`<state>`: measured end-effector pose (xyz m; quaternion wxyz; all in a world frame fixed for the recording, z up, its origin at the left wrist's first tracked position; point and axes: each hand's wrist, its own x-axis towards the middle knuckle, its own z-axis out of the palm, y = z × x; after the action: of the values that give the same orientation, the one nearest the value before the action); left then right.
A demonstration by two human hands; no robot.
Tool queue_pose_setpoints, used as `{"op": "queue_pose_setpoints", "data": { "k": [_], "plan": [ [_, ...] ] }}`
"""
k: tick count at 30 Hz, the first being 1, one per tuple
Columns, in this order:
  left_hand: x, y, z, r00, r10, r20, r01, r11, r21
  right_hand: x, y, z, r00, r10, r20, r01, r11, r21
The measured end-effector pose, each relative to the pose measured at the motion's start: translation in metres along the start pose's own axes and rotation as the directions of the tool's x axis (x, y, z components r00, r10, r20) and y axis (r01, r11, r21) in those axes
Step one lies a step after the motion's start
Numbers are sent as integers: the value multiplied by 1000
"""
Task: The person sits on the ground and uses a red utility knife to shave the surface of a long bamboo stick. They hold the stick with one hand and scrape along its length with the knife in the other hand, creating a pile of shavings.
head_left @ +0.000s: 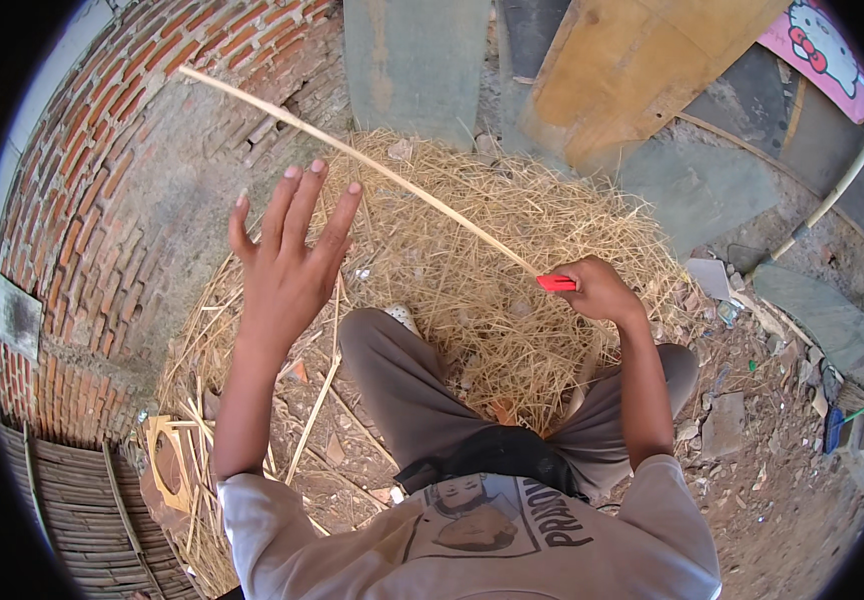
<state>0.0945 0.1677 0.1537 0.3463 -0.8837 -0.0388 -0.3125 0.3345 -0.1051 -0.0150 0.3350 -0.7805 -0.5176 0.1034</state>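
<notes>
My left hand [292,245] is raised with its fingers spread and nothing in it. Just beyond its fingertips passes a long, pale stick [382,170], which looks like split bamboo. The stick slants from the upper left down to my right hand [604,292], where its near end meets a small red piece [556,283], perhaps a tool's handle. My right hand is closed around the red piece. The fingers hide how the stick's end is held, and no blade shows.
Thin pale shavings [492,330] are heaped before and between my bent legs [392,370]. Loose strips [314,415] lie by my left knee. A brick wall [102,230] rises at left; large boards [632,75] lean at the back. Rubble [722,425] covers ground at right.
</notes>
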Motion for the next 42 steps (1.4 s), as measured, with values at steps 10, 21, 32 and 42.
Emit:
{"op": "queue_pose_setpoints", "data": {
  "k": [10,21,32,42],
  "plan": [
    [-4,-50,25,809,96,580,195,887,-418,3,12,-5,980,109,-164,-130,984,-121],
    [-134,122,12,513,312,800,831,-416,-370,8,31,-5,709,213,-673,-320,947,-38],
    [-96,179,-3,429,-86,899,703,-594,-392,2,-71,60,967,-102,-234,42,968,-246],
    [-109,179,-14,502,-134,855,747,-430,-506,3,-59,71,880,-211,-426,61,938,-340]
  ]
}}
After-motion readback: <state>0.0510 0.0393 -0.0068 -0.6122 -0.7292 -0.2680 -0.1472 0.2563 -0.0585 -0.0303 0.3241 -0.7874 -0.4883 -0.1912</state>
